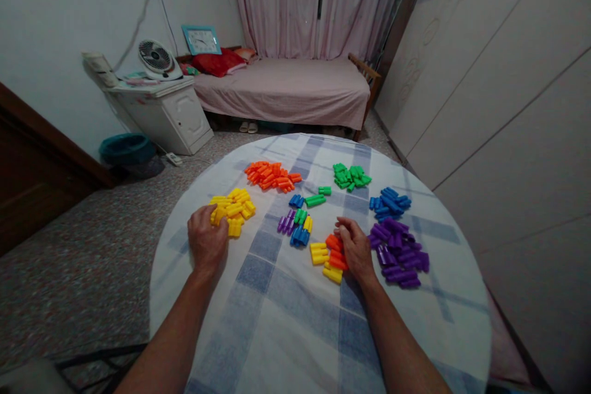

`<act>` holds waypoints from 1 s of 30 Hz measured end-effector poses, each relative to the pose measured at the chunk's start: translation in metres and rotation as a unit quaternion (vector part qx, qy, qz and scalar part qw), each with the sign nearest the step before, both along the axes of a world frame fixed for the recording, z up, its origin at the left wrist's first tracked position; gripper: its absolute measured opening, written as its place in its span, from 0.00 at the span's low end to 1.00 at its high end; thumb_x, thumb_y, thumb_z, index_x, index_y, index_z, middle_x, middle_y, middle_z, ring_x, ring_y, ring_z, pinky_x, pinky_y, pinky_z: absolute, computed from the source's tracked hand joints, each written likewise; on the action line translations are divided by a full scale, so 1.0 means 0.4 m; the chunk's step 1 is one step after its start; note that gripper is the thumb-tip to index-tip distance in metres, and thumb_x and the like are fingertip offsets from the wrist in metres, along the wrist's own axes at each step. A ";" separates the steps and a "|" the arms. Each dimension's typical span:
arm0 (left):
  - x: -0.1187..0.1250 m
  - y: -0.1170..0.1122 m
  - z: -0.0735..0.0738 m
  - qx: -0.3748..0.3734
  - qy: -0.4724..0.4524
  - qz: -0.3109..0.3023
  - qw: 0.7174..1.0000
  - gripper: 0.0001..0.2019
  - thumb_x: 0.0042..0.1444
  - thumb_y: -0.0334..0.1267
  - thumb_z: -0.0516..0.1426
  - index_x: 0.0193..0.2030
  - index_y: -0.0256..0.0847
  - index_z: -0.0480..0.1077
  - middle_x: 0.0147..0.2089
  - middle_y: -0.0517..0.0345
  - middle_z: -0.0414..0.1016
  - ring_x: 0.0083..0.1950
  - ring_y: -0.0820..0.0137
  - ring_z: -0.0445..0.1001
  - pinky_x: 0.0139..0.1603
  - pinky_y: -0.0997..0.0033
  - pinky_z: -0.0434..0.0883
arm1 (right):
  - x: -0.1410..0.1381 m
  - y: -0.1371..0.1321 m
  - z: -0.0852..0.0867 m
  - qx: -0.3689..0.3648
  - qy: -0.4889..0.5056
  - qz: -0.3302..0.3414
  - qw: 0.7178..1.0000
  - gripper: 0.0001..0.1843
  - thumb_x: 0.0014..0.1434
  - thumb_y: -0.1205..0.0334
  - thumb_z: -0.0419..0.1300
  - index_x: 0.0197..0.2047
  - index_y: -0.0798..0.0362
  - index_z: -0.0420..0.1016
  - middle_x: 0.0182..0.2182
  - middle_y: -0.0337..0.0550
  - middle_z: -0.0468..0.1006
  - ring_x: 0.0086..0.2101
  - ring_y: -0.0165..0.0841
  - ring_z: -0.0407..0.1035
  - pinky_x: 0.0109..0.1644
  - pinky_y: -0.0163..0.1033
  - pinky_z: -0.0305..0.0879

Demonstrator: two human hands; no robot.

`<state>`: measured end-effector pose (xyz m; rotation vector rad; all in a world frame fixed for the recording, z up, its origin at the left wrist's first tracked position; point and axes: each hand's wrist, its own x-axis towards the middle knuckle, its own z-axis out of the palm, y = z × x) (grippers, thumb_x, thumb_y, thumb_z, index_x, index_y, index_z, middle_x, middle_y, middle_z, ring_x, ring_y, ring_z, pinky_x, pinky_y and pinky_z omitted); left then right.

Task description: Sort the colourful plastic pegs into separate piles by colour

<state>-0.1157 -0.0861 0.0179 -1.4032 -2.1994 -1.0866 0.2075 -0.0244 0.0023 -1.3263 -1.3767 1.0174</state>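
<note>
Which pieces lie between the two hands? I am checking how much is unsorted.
In the head view, a small mixed cluster of purple, green, blue and yellow pieces lies between the left hand and right hand.

the yellow pile (234,208) of small plastic pegs lies loosely heaped at the left of the round table, its near edge just under the fingertips of the left hand (207,241), which rests palm down. a small mixed cluster of orange and yellow pegs (329,255) lies scattered near the middle front, the pegs lying on their sides; the right hand (355,245) rests against its right edge, fingers curled onto the orange ones.
</note>
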 end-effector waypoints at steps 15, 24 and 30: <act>0.415 -0.003 0.020 -0.190 0.106 -0.439 0.872 0.17 0.51 0.32 0.58 0.49 0.41 0.65 0.50 0.49 0.70 0.57 0.58 0.63 0.58 0.54 0.64 | 0.003 0.002 -0.004 0.007 0.007 0.009 1.000 0.18 0.56 0.53 0.52 0.45 0.54 0.71 0.40 0.48 0.76 0.35 0.36 0.72 0.41 0.43 0.67; 0.386 -0.002 0.052 -0.153 0.048 -0.427 0.890 0.18 0.53 0.41 0.58 0.51 0.42 0.66 0.48 0.52 0.71 0.53 0.62 0.66 0.57 0.59 0.64 | 0.006 0.004 -0.015 0.010 -0.002 0.012 1.000 0.18 0.57 0.53 0.52 0.46 0.52 0.71 0.41 0.48 0.76 0.36 0.37 0.72 0.40 0.43 0.68; 0.162 0.037 0.089 -0.042 0.057 -0.219 0.973 0.18 0.55 0.41 0.54 0.52 0.40 0.67 0.50 0.49 0.71 0.55 0.60 0.66 0.58 0.57 0.62 | 0.004 0.001 -0.013 -0.002 0.006 0.011 1.000 0.18 0.57 0.52 0.51 0.47 0.52 0.71 0.42 0.48 0.75 0.37 0.37 0.72 0.41 0.44 0.68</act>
